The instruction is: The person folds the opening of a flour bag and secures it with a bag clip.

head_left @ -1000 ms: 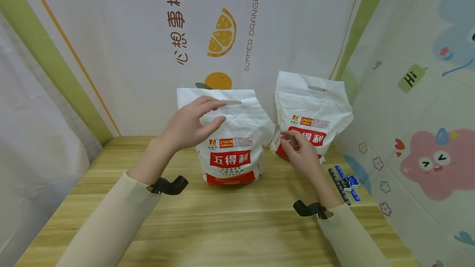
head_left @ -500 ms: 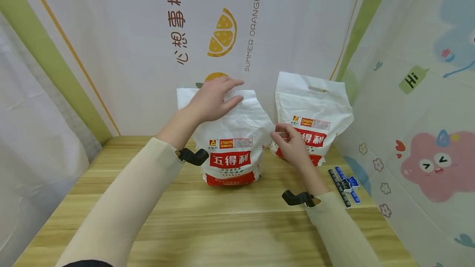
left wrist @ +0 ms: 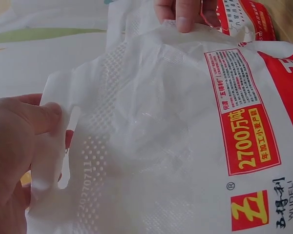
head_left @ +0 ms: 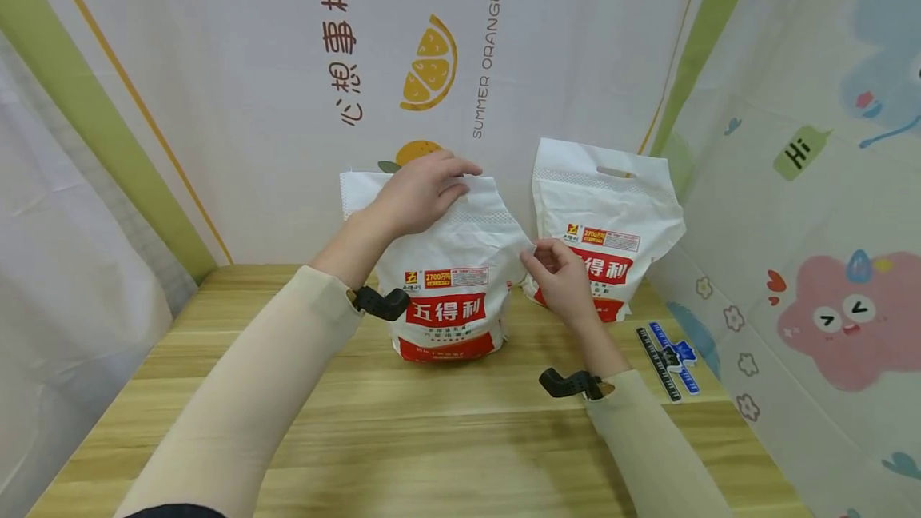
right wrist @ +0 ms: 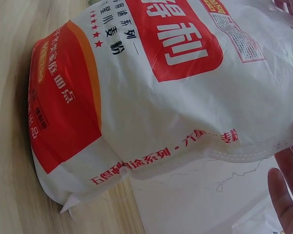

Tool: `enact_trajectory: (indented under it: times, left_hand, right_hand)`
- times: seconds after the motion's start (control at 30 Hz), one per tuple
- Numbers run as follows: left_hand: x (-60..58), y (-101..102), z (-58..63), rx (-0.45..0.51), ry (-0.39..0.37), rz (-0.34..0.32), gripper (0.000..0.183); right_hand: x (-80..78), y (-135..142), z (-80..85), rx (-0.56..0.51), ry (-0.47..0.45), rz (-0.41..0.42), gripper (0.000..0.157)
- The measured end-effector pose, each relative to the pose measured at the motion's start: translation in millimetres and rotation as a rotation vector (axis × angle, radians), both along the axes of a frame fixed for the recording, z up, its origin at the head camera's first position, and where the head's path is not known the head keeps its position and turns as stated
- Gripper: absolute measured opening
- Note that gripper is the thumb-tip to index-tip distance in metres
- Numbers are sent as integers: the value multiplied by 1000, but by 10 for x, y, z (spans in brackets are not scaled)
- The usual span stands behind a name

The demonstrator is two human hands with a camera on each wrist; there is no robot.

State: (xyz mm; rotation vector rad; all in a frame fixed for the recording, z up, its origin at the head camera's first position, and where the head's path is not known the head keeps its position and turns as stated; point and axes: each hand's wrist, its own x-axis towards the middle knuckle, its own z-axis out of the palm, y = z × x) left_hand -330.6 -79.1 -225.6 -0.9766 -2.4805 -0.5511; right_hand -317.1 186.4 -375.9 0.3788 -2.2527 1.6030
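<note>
A white flour bag [head_left: 449, 250] with red print and a slotted handle stands upright on the wooden table [head_left: 403, 438]. At its top edge, my left hand [head_left: 420, 194] pinches the handle strip, covering the slot in the head view. The left wrist view shows the thumb in front of the strip, with fingers [left wrist: 23, 192] behind it. My right hand [head_left: 568, 282] pinches the bag's upper right edge between thumb and fingers. A second flour bag [head_left: 608, 202] stands behind and to the right, partly hidden by my right hand.
Blue and black ruler-like pieces [head_left: 669, 358] lie crossed near the table's right edge. A printed curtain [head_left: 273, 142] hangs behind the bags. Another patterned sheet [head_left: 777, 222] hangs along the right side.
My left hand has moved right and up from the bag's front to its handle strip. My right hand has moved left from the rear bag's front onto the near bag's edge. Both bags stay in place.
</note>
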Motion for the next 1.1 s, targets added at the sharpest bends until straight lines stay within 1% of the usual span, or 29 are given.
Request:
enact_trajectory:
  times: [0.1,0.3,0.53,0.6,0.7,0.83,1.0,1.1]
  left_hand:
    - [12,3,-1,14,15,-8,28]
    - [19,3,8,26,42,6,25]
    - [35,-17,24,39,81,42,18]
    - [37,-26,23,46,84,39,17]
    - [42,-33,24,49,77,14,17]
    - [68,-41,53,46,45,-49,19]
    - [106,-52,81,56,0,-137,20]
    - [128,-62,66,65,-20,-175,16]
  right_hand:
    - [0,4,-10,9,4,-3,35]
    - [9,-9,-8,3,23,-18,32]
    - [26,-54,-14,-6,133,-77,23]
    - [28,-63,-22,-17,151,-87,22]
    - [24,-58,-48,-33,143,-90,22]
    - [35,-38,-63,-63,108,-63,25]
    - [93,0,-56,-55,59,-45,29]
    - [130,17,-53,-40,24,-36,31]
